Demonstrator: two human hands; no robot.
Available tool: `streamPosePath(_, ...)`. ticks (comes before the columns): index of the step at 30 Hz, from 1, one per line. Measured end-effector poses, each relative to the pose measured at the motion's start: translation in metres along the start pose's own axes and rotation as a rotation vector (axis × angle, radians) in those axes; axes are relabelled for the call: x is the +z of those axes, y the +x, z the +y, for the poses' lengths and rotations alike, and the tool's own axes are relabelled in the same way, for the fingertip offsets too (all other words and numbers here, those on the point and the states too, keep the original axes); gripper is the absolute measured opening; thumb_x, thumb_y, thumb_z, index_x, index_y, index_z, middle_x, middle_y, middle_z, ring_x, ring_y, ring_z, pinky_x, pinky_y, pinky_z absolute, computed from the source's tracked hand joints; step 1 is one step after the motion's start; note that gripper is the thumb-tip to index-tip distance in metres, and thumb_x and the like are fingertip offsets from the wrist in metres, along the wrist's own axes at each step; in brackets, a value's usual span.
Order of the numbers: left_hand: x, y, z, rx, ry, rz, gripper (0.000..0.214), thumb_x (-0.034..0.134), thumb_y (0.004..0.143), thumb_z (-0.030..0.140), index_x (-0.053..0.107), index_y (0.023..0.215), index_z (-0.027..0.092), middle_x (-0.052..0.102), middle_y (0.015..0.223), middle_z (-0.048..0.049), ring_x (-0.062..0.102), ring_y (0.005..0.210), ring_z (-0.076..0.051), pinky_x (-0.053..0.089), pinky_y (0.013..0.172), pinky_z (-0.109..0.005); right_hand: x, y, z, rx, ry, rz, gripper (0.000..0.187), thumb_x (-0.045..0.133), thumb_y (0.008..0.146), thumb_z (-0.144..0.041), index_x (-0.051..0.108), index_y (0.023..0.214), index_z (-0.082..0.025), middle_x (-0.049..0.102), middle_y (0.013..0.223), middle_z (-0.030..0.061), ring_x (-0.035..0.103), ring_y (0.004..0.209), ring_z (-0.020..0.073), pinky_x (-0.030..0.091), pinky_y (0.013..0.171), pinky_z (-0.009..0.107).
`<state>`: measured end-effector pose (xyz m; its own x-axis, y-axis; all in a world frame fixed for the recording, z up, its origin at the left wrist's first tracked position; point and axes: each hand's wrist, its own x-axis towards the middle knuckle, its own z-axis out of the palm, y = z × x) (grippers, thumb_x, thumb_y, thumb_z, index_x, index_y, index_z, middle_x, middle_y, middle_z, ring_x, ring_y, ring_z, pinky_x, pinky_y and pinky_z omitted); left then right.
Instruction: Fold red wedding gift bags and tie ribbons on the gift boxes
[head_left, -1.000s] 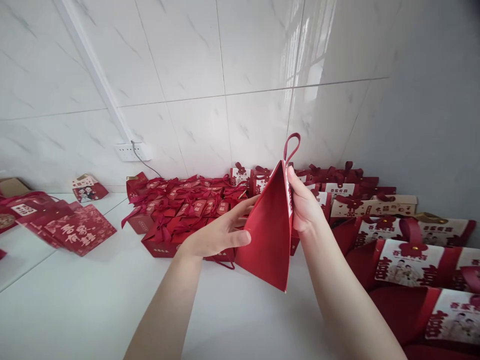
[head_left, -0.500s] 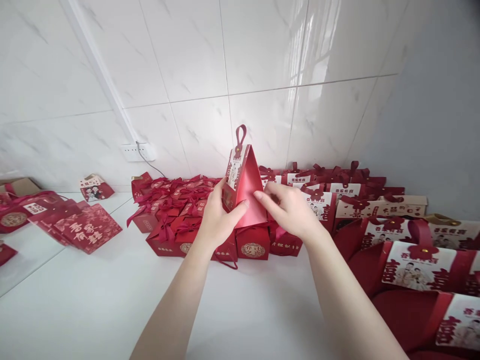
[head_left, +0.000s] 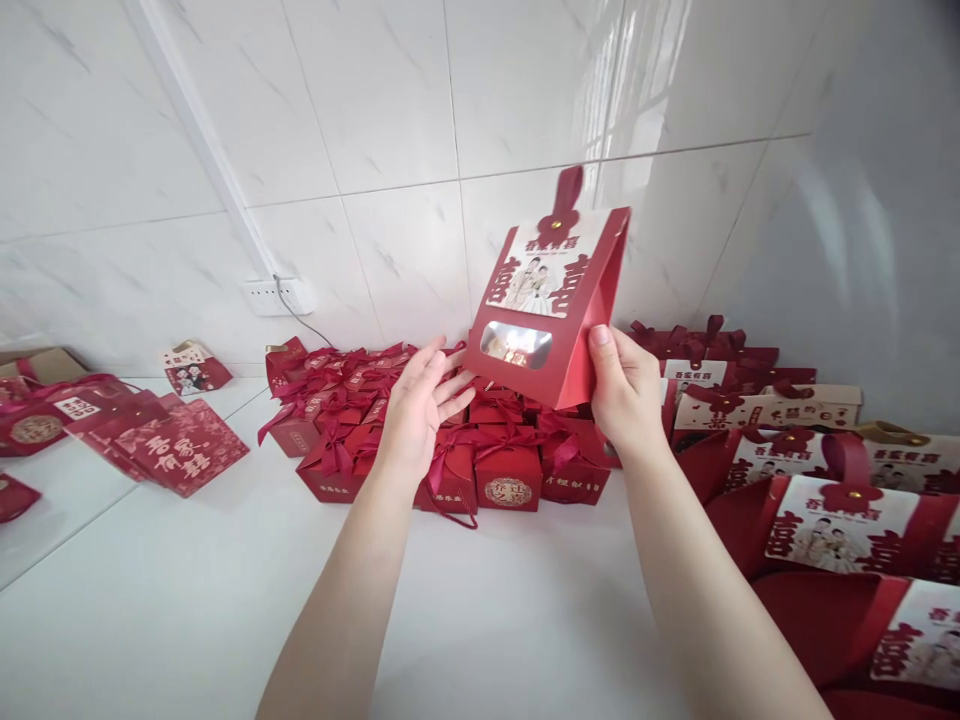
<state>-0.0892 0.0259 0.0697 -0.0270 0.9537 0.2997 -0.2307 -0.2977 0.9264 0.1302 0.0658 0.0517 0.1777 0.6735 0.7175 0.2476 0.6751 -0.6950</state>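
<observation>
A red gift box (head_left: 525, 345) with a tent-like shape hangs tilted in the air, its front turned toward me. A printed white label, a small clear window and a strap loop at the top show on it. My right hand (head_left: 626, 385) grips its right side, thumb on the side panel and the other fingers hidden behind. Close to the box's lower left corner, my left hand (head_left: 424, 405) is open with fingers spread, holding nothing. Below the hands stand rows of small red boxes (head_left: 506, 478) tied with ribbons.
More labelled red gift boxes (head_left: 840, 525) line the right side. Flat red printed cards or bags (head_left: 187, 450) lie at left, near a small box (head_left: 195, 368). A socket strip (head_left: 276, 297) with a cable is on the tiled wall. The white tabletop (head_left: 480, 620) spreads in front.
The gift box has risen, moved right and turned so its front faces me. My left hand has let go of it and spread its fingers; my right hand now holds it alone.
</observation>
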Motion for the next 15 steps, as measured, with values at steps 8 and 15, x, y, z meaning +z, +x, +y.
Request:
streamPosePath(8, 0.011, 0.001, -0.02, -0.235, -0.173, -0.226, 0.061, 0.06, 0.088, 0.067, 0.061, 0.133, 0.025, 0.068, 0.135, -0.0115, 0.072, 0.113, -0.032, 0.062, 0.089, -0.037, 0.008, 0.002, 0.019, 0.102, 0.26, -0.213, 0.044, 0.049, 0.097, -0.06, 0.066, 0.079, -0.024, 0.068, 0.082, 0.0008, 0.059, 0.076, 0.0171, 0.046, 0.065, 0.028)
streamPosePath(15, 0.011, 0.007, -0.028, 0.121, -0.158, -0.026, 0.053, 0.074, 0.088, 0.037, 0.057, 0.138, 0.038, 0.061, 0.144, -0.0008, 0.064, 0.127, -0.023, 0.059, 0.097, -0.029, 0.007, 0.008, 0.02, 0.611, 0.203, -0.427, 0.036, 0.056, 0.095, -0.056, 0.058, 0.084, -0.022, 0.072, 0.082, 0.0036, 0.07, 0.066, 0.0159, 0.05, 0.051, 0.023)
